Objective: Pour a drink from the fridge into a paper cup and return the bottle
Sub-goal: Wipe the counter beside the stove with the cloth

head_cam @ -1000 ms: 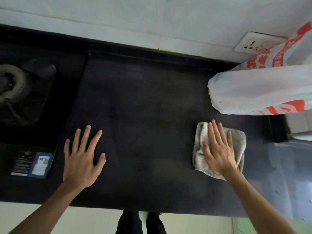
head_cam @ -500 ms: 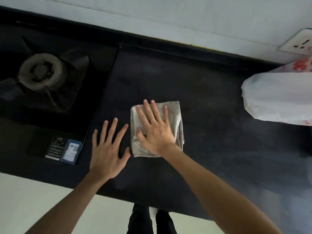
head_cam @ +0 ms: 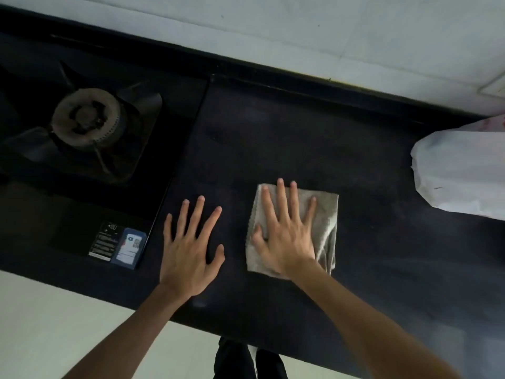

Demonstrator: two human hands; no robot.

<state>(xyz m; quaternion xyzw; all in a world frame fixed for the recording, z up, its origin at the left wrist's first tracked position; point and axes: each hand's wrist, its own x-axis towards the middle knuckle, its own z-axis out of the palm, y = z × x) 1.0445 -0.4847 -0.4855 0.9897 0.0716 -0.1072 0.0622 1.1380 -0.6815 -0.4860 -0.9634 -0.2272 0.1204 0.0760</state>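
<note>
— Rightward goes the cloth [head_cam: 326, 214] since half a second ago, with the right hand [head_cam: 284, 236] on it; it lay just beside the left hand [head_cam: 188, 253] then, and now a strip of bare table [head_cam: 235, 214] shows between them.
— How do the hands lie?
— Both wide and flat; the right hand presses down on the grey cloth, palm down, fingers spread, gripping nothing; the left hand rests bare on the dark table, fingers spread, close to the right edge of the hob [head_cam: 177, 113].
— What else is there?
— On the left a gas burner [head_cam: 86, 119] sits in the black hob, with two labels [head_cam: 128, 248] at its near right corner; on the right, well apart from the cloth, a white plastic bag [head_cam: 459, 170] lies on the table; a pale tiled wall [head_cam: 273, 36] runs along the far side.
— And the bottle and the paper cup?
— Where they are I cannot tell; neither shows in this view.
</note>
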